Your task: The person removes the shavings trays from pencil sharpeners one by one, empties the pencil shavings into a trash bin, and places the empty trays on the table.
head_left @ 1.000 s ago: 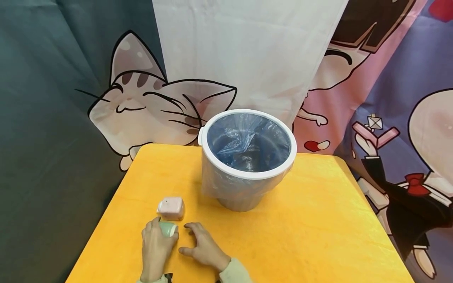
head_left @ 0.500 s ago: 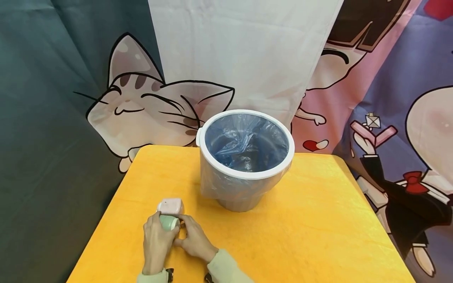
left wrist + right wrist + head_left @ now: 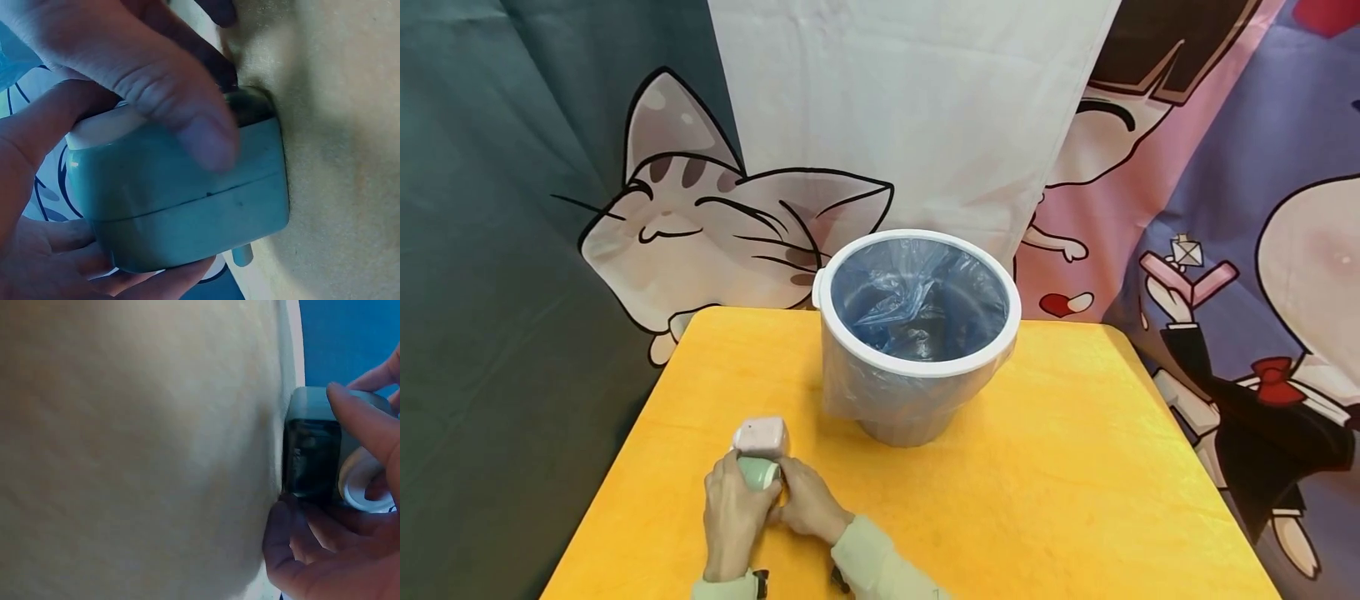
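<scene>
My left hand (image 3: 730, 518) grips a green pencil sharpener (image 3: 756, 472) from the left, near the table's front left. In the left wrist view, its green side shows a dark seam, and a small peg (image 3: 242, 255) sticks out at one end. My right hand (image 3: 809, 497) meets it from the right, its fingers curled about the front. The right wrist view shows a dark see-through drawer (image 3: 312, 459) and a white ring (image 3: 347, 487) on that front, with fingertips at the drawer's edge. A pale pink boxy object (image 3: 762, 437) stands just behind the sharpener.
A white-rimmed bin (image 3: 906, 421) lined with a thin plastic bag stands on the yellow table (image 3: 1075, 483), behind and right of the hands. A printed cartoon curtain (image 3: 880, 108) hangs behind the table.
My right hand, apart from the sharpener a second ago, has moved left and curled about its front. The sharpener has shifted slightly away from me, closer to the pink object, with my left hand still holding it.
</scene>
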Demonstrator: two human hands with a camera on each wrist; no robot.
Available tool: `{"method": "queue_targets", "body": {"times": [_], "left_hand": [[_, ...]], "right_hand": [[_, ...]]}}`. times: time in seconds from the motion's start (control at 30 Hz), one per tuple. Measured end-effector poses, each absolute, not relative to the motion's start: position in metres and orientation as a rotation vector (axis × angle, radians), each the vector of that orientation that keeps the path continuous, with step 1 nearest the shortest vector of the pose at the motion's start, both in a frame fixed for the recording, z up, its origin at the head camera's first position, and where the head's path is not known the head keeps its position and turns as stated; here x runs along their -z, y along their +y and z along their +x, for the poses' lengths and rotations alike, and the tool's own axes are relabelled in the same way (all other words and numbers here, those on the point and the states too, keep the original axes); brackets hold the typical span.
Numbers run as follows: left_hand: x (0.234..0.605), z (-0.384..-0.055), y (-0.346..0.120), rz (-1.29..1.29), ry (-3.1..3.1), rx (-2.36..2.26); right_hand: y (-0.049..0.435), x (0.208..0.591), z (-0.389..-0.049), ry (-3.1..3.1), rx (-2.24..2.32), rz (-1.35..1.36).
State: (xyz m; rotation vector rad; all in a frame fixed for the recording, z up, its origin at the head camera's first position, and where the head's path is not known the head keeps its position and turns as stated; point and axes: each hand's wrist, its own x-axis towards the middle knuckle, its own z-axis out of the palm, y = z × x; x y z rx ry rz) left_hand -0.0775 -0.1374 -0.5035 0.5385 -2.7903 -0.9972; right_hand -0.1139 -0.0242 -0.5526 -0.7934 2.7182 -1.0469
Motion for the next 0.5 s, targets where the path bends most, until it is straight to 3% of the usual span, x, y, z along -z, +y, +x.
{"method": "queue_targets", "body": {"times": [0.5], "left_hand": [[0.5069, -0.0770, -0.1291, 0.571, -2.752, 0.892]], "right_hand": [[-0.0273, 0.5499, -0.1186, 2.710, 1.061, -0.672]]}}
